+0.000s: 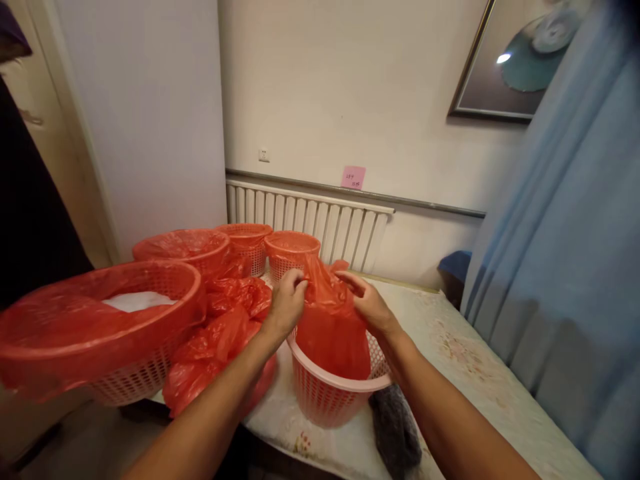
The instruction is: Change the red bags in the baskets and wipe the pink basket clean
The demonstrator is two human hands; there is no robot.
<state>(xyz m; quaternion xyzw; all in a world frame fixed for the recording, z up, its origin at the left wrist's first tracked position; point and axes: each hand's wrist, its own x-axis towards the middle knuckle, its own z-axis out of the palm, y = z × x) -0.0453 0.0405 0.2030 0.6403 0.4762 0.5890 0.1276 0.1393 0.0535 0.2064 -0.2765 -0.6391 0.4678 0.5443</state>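
A red plastic bag stands upright inside a pale pink perforated basket, its gathered top rising above the rim. My left hand is closed on the left side of the bag's top, thumb and fingers pinched together. On the other side, my right hand grips the bag's upper right edge between bent fingers and thumb. What the bag holds is hidden by the red plastic. A dark grey cloth lies against the basket's right side, below my right forearm.
Bunched red plastic bags lie left of the pink basket. Beyond them stand several baskets lined with red plastic, including a large one with something white inside. A floral-covered table supports them. A radiator lines the wall; a blue curtain hangs right.
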